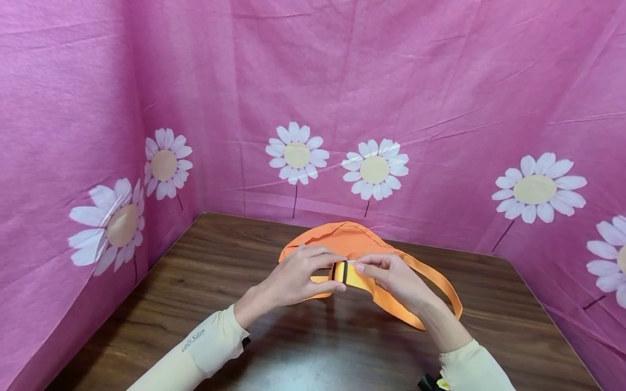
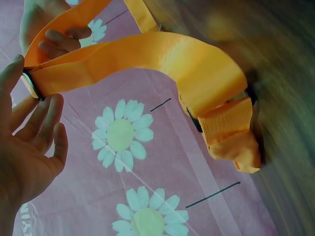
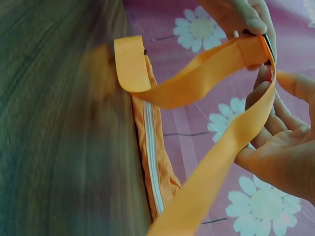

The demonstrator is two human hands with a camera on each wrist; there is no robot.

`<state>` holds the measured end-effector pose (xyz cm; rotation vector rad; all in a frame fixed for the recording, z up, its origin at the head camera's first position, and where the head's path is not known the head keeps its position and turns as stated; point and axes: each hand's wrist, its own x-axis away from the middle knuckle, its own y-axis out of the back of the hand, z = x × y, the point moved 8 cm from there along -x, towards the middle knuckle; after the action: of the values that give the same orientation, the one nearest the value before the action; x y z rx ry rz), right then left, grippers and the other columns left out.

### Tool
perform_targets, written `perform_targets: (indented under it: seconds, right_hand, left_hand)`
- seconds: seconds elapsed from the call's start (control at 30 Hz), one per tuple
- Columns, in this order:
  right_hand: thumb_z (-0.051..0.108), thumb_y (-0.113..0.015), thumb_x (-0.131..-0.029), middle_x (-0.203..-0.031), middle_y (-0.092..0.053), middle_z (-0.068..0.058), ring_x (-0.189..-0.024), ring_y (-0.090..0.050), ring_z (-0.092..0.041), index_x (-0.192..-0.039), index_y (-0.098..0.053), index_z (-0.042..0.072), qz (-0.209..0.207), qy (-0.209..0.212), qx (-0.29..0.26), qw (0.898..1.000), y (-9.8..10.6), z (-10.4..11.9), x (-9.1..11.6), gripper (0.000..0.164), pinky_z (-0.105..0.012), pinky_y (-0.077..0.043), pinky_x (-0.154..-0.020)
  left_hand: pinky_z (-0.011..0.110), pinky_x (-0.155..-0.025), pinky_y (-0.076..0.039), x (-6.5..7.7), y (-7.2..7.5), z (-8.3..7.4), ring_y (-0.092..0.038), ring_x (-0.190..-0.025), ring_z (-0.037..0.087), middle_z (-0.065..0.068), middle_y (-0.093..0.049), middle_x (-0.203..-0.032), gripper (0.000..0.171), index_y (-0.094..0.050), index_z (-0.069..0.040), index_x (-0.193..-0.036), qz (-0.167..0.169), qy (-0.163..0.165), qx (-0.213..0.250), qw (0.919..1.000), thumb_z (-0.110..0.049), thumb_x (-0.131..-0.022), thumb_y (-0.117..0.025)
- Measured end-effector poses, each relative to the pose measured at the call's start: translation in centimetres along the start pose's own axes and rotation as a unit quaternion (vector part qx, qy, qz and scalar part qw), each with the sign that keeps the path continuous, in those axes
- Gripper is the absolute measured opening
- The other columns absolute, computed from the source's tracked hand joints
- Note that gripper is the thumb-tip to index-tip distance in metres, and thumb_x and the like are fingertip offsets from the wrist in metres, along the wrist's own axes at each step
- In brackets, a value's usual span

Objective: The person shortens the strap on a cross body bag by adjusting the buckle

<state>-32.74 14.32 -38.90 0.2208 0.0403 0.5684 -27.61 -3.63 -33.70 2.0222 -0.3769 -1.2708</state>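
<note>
An orange zippered bag (image 1: 344,236) lies on the table, and its orange webbing strap (image 2: 133,49) is raised in front of it. My left hand (image 1: 305,274) pinches a black slide buckle (image 1: 345,272) on the strap between thumb and fingers; in the left wrist view its other fingers are loosely bent. Just right of the buckle, my right hand (image 1: 398,279) pinches the strap. The right wrist view shows the strap (image 3: 197,196) running across the fingers of that hand. A white zipper (image 3: 152,157) shows along the bag there.
The dark wood-grain table (image 1: 195,293) lies beneath the bag. A pink cloth (image 1: 313,70) printed with white daisies hangs at the back and both sides. Part of the strap loops (image 1: 447,288) out on the right of the bag.
</note>
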Motion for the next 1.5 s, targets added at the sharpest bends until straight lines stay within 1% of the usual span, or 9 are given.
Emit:
perform_targets:
  seconds: [0.13, 0.27, 0.33, 0.43, 0.6, 0.77, 1.1, 1.3, 1.5]
  right_hand:
    - [0.026, -0.071, -0.097, -0.125, -0.063, -0.014, -0.117, -0.052, -0.032, -0.117, -0.072, 0.005, -0.014, 0.009, 0.012, 1.000, 0.8, 0.0, 0.1, 0.029, -0.047, -0.042, -0.099]
    - [0.025, -0.073, -0.096, -0.118, -0.062, -0.016, -0.107, -0.052, -0.031, -0.116, -0.072, 0.004, -0.021, 0.014, 0.017, 1.000, 1.0, 0.2, 0.2, 0.029, -0.041, -0.046, -0.089]
    - [0.024, -0.073, -0.096, -0.115, -0.061, -0.017, -0.103, -0.052, -0.031, -0.116, -0.072, 0.004, -0.021, 0.017, 0.020, 0.999, 0.9, 0.4, 0.2, 0.029, -0.040, -0.046, -0.086]
    - [0.023, -0.073, -0.096, -0.110, -0.060, -0.018, -0.100, -0.051, -0.031, -0.116, -0.072, 0.004, -0.018, 0.021, 0.021, 0.999, 0.7, 0.5, 0.2, 0.027, -0.040, -0.045, -0.083]
    - [0.023, -0.074, -0.095, -0.105, -0.059, -0.018, -0.097, -0.051, -0.031, -0.115, -0.073, 0.004, -0.014, 0.021, 0.018, 1.000, 0.5, 0.6, 0.2, 0.027, -0.041, -0.044, -0.082]
    - [0.021, -0.074, -0.095, -0.108, -0.061, -0.017, -0.098, -0.052, -0.030, -0.114, -0.073, 0.002, -0.009, 0.029, 0.007, 1.000, 0.0, 0.7, 0.2, 0.027, -0.041, -0.045, -0.085]
    - [0.022, -0.074, -0.095, -0.114, -0.062, -0.016, -0.103, -0.051, -0.030, -0.114, -0.074, 0.003, -0.011, 0.033, 0.004, 0.999, -0.9, 0.9, 0.0, 0.026, -0.041, -0.045, -0.088]
    - [0.027, -0.073, -0.096, -0.121, -0.063, -0.014, -0.113, -0.052, -0.032, -0.115, -0.074, 0.008, -0.004, 0.018, 0.016, 1.000, -0.6, 0.8, 0.1, 0.027, -0.045, -0.044, -0.094]
    - [0.032, -0.072, -0.096, -0.130, -0.063, -0.008, -0.122, -0.053, -0.031, -0.118, -0.074, 0.013, 0.006, -0.004, 0.043, 0.999, 0.2, 0.7, 0.5, 0.029, -0.048, -0.041, -0.100]
  left_hand:
    - [0.030, -0.092, -0.049, -0.1, 0.5, 0.2, -0.060, -0.109, 0.007, -0.007, -0.066, -0.122, 0.052, -0.069, -0.013, -0.128, -0.013, 0.009, 0.004, 0.9999, -0.035, -0.084, -0.086]
    - [0.031, -0.095, -0.046, -0.1, 0.7, 0.4, -0.057, -0.111, 0.004, -0.010, -0.064, -0.124, 0.050, -0.069, -0.016, -0.129, -0.014, 0.021, 0.005, 0.9997, -0.037, -0.086, -0.083]
    - [0.037, -0.095, -0.043, -0.1, 0.7, 0.4, -0.056, -0.112, 0.003, -0.011, -0.064, -0.124, 0.050, -0.068, -0.018, -0.129, -0.013, 0.024, -0.003, 0.9996, -0.040, -0.087, -0.082]
    - [0.039, -0.094, -0.043, -0.1, 0.7, 0.2, -0.056, -0.112, 0.003, -0.011, -0.064, -0.124, 0.050, -0.069, -0.017, -0.129, -0.014, 0.015, -0.006, 0.9998, -0.041, -0.087, -0.082]
    - [0.035, -0.090, -0.045, -0.1, 0.6, -0.2, -0.060, -0.108, 0.003, -0.009, -0.066, -0.122, 0.051, -0.070, -0.014, -0.126, -0.019, -0.015, -0.013, 0.9996, -0.040, -0.085, -0.084]
    - [0.031, -0.090, -0.047, -0.1, 0.4, -0.2, -0.060, -0.105, 0.005, -0.009, -0.067, -0.119, 0.049, -0.071, -0.013, -0.124, -0.013, -0.021, -0.003, 0.9997, -0.038, -0.085, -0.085]
    - [0.036, -0.095, -0.045, 0.1, 0.0, -0.1, -0.057, -0.108, 0.002, -0.009, -0.066, -0.118, 0.051, -0.071, -0.014, -0.128, 0.015, 0.016, -0.006, 0.9997, -0.039, -0.085, -0.084]
    - [0.037, -0.097, -0.044, 0.1, -0.1, -0.2, -0.057, -0.110, 0.003, -0.009, -0.066, -0.119, 0.050, -0.071, -0.015, -0.127, 0.019, 0.012, -0.018, 0.9996, -0.043, -0.087, -0.082]
    - [0.037, -0.097, -0.043, -0.1, 0.2, -0.4, -0.057, -0.111, 0.003, -0.008, -0.067, -0.119, 0.049, -0.072, -0.016, -0.126, 0.014, 0.008, -0.027, 0.9995, -0.042, -0.086, -0.083]
